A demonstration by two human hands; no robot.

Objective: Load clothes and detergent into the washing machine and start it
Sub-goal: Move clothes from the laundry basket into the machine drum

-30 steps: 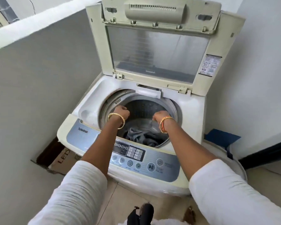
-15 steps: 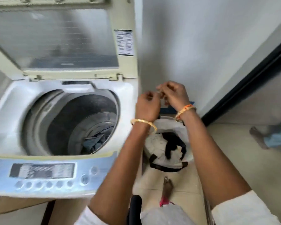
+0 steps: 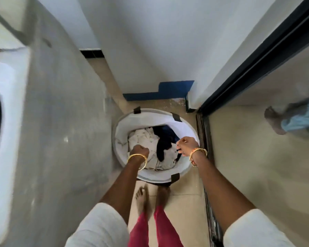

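Reaching with left hand [image 3: 139, 152] fisted, seemingly empty, and right hand [image 3: 186, 145] pinching something white, over clothes [image 3: 151, 145] in basket [image 3: 181, 164], centre frame; risking trailing, dropping garments short of washing machine [image 3: 5, 122], far left

clothes [image 3: 150, 139] lie in the basket [image 3: 182, 168] on the floor, right of the washing machine [image 3: 48, 122].

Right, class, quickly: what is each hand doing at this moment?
Left hand: fingers curled, over the laundry basket; whether it grips anything cannot be told.
Right hand: fingers curled, over the clothes; a grip cannot be told.
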